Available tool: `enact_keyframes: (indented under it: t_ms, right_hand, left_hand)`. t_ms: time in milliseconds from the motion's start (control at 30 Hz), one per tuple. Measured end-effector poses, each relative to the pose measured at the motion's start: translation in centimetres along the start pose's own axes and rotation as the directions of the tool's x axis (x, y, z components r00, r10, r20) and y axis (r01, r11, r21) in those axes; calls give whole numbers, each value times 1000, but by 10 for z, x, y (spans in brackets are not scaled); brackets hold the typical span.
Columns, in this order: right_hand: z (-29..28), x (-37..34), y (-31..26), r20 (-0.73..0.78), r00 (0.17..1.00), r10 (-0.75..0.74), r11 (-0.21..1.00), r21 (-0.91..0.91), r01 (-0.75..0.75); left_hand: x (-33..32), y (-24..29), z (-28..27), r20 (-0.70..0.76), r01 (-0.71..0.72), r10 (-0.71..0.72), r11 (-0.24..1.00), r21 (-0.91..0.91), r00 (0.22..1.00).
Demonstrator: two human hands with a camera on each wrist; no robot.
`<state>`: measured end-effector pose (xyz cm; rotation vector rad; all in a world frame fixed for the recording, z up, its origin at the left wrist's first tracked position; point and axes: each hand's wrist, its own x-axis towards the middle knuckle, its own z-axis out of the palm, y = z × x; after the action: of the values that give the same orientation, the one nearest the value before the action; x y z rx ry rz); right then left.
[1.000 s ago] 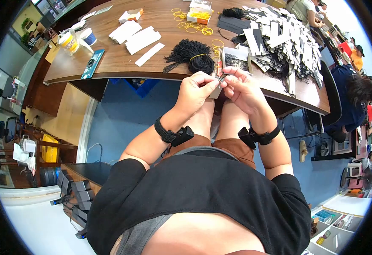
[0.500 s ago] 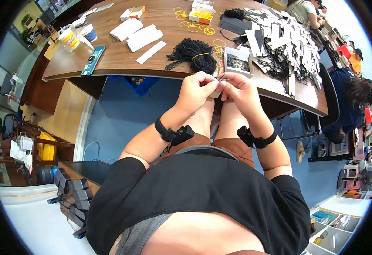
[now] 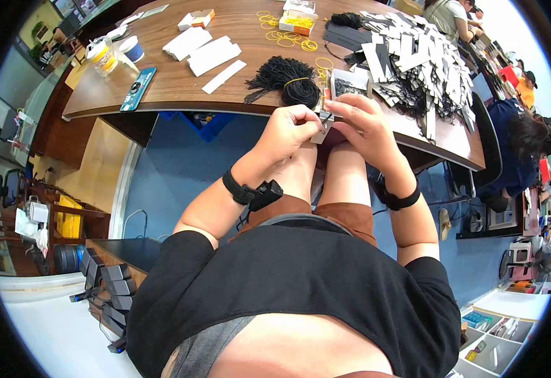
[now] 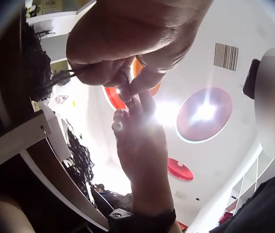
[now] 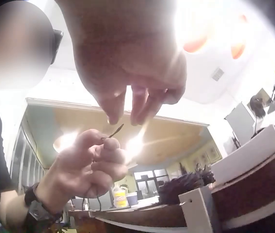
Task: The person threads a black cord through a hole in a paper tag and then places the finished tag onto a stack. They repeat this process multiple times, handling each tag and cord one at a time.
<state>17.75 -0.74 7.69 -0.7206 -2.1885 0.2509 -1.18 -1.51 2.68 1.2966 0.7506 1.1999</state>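
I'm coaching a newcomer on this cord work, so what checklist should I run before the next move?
1. Left hand pinching the dark cord: ok.
2. Right hand also gripping that cord: not ok, its fingertips are clear of the tip.
3. Knot in the cord: cannot tell, too small.
4. Spare cord bundle secured: ok, yellow band around it.
5. Parts box open: ok.

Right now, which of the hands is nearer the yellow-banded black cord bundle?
Left. The left hand is just in front of the black cord bundle; the right hand is farther off, to its right.
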Motion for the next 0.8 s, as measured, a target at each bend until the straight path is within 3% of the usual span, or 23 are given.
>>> enact_keyframes:
  t_ms: [133, 233, 333, 400, 433, 500, 533, 633, 800]
  right_hand:
    - [-7, 2, 5, 53, 994, -92, 991, -90, 97]
    - [-8, -1, 14, 104, 989, -105, 992, -53, 111]
    - [-1, -3, 11, 26, 1000, 2, 986, 169, -6]
    - [5, -7, 6, 15, 978, 206, 901, 387, -196]
    - [6, -9, 4, 26, 952, 306, 827, 488, -280]
    - [2, -13, 6, -66, 990, 125, 985, 131, -115]
    - [1, -15, 6, -83, 996, 24, 998, -62, -29]
    - [2, -21, 6, -92, 960, -263, 910, -353, 215]
    - [14, -40, 12, -155, 960, -233, 914, -372, 162]
  left_hand:
    - [-3, 13, 2, 63, 107, -100, 986, -126, 993]
    - [-3, 15, 2, 114, 160, -139, 966, -204, 984]
    - [-3, 17, 4, 90, 169, -154, 967, -190, 984]
    - [-3, 19, 9, 37, 140, -136, 981, -131, 990]
    - [0, 11, 6, 10, 32, -32, 999, 4, 999]
    - [8, -8, -1, 1, -175, 182, 945, 276, 983]
    - [9, -10, -4, -11, -88, 93, 963, 253, 996]
    - [9, -9, -10, -28, 146, -144, 982, 117, 989]
    - [8, -6, -9, 52, 347, -346, 901, -261, 937]
